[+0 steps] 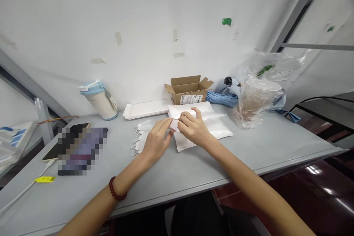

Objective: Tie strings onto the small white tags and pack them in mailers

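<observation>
My left hand and my right hand meet above the middle of the table. Between their fingertips is a small flat white piece, mostly covered by the fingers; its kind is hard to make out. The left thumb and fingers pinch it from the left, while the right fingers curl in from the other side. White bubble mailers lie under and behind my right hand. Beside my left hand sits a row of white tags with string loops, partly hidden by that hand.
Flat white mailers lie stacked near the wall. Behind the hands stands an open cardboard box. To the right are blue cloth and a plastic-wrapped container. A tumbler, phone and cable are left.
</observation>
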Demonstrator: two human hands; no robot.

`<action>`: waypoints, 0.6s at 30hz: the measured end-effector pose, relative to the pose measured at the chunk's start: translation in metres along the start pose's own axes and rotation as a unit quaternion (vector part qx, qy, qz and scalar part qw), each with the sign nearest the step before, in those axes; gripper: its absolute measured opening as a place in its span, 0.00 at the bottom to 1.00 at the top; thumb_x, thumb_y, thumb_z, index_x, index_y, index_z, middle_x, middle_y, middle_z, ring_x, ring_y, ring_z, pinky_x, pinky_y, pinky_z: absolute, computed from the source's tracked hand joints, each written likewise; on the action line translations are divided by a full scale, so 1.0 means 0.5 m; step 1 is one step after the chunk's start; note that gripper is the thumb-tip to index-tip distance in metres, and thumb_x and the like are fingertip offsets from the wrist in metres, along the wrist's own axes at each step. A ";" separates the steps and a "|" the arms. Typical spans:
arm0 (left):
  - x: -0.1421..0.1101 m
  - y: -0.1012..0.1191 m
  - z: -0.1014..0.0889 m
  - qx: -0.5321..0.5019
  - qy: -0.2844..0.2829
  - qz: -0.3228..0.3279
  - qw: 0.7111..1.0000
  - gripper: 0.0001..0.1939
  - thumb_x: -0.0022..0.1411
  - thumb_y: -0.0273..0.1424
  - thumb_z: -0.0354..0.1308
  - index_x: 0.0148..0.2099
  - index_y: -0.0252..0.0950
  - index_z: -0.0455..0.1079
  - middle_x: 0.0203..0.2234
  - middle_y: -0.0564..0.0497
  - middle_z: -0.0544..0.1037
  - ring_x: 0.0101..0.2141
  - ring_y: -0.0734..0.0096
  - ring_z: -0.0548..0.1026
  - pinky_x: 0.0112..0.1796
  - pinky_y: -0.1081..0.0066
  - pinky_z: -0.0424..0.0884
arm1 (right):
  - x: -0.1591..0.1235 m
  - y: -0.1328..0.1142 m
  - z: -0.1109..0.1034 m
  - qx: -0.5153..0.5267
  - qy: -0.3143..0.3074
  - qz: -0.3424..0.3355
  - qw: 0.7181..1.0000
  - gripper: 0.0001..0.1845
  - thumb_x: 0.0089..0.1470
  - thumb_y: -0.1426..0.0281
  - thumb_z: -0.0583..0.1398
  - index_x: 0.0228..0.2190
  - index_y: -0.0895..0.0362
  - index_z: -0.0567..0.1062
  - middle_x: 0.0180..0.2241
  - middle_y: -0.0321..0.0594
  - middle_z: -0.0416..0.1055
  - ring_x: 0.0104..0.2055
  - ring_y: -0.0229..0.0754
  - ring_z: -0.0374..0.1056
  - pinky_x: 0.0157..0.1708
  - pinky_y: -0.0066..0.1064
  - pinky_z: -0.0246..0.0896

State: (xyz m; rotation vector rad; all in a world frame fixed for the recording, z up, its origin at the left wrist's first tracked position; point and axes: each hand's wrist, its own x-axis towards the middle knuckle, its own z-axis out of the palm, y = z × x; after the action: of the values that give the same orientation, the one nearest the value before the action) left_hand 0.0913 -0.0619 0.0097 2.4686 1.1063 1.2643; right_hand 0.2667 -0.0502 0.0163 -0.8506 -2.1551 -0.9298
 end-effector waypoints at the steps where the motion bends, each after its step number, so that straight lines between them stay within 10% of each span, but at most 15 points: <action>1: 0.005 0.006 0.004 -0.003 -0.014 -0.012 1.000 0.13 0.62 0.28 0.48 0.47 0.36 0.69 0.41 0.44 0.76 0.43 0.61 0.73 0.42 0.63 0.68 | -0.001 0.003 0.000 0.000 0.002 0.008 1.000 0.11 0.59 0.76 0.52 0.27 0.55 0.68 0.25 0.34 0.67 0.37 0.38 0.63 0.51 0.41 0.41; 7: 0.025 0.053 0.030 -0.140 -0.060 -0.210 0.966 0.13 0.58 0.35 0.54 0.23 0.36 0.68 0.17 0.53 0.70 0.21 0.68 0.71 0.26 0.71 0.64 | -0.005 0.022 0.000 -0.009 -0.013 0.077 0.997 0.14 0.61 0.64 0.53 0.25 0.56 0.68 0.24 0.36 0.68 0.34 0.39 0.62 0.49 0.39 0.42; 13: 0.020 0.064 0.056 -0.383 -0.097 -0.401 0.827 0.13 0.49 0.38 0.63 0.25 0.32 0.71 0.19 0.53 0.72 0.18 0.72 0.71 0.24 0.72 0.65 | -0.007 0.019 0.011 0.001 -0.045 0.112 0.993 0.11 0.62 0.66 0.51 0.37 0.58 0.71 0.35 0.42 0.72 0.40 0.42 0.62 0.48 0.41 0.44; 18: 0.019 0.057 0.058 -0.473 -0.111 -0.468 0.738 0.10 0.48 0.32 0.66 0.26 0.29 0.74 0.23 0.49 0.74 0.23 0.76 0.70 0.30 0.71 0.71 | -0.016 0.012 0.022 0.017 -0.191 0.155 0.969 0.11 0.60 0.66 0.54 0.39 0.59 0.72 0.35 0.46 0.72 0.39 0.48 0.63 0.44 0.43 0.48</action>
State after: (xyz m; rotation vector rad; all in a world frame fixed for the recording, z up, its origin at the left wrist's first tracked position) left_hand 0.1318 -0.0706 0.0099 0.9991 1.0090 0.8028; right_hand 0.2729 -0.0407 0.0064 -1.3959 -2.2511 -0.6031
